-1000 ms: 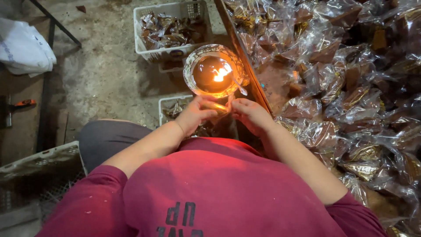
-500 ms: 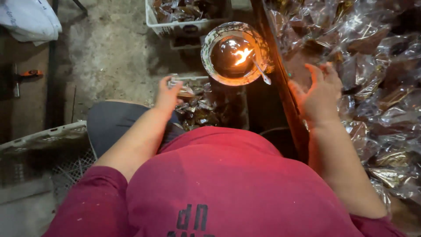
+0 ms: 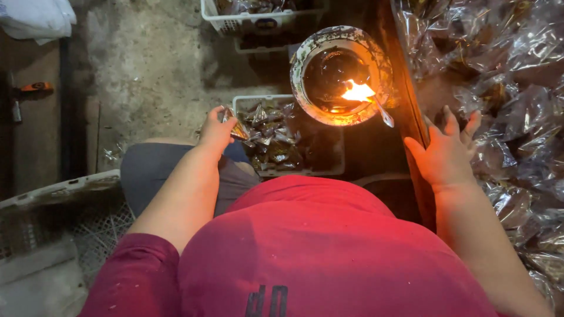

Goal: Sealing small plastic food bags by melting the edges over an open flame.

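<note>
The left hand [image 3: 216, 130] is pinching a small packet [image 3: 238, 130], mostly hidden, at the basket [image 3: 276, 101] edge; the right hand [image 3: 447, 154], fingers spread, is resting on the packet pile [image 3: 517, 88].

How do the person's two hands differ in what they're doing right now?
The left hand is closed around a small shiny packet, while the right hand holds nothing, fingers spread open. The left hand hangs beside the white basket of packets near the knee; the right hand reaches over the heap of clear wrapped bags, past the wooden edge. Both are bare, on either side of the flaming bowl.
</note>
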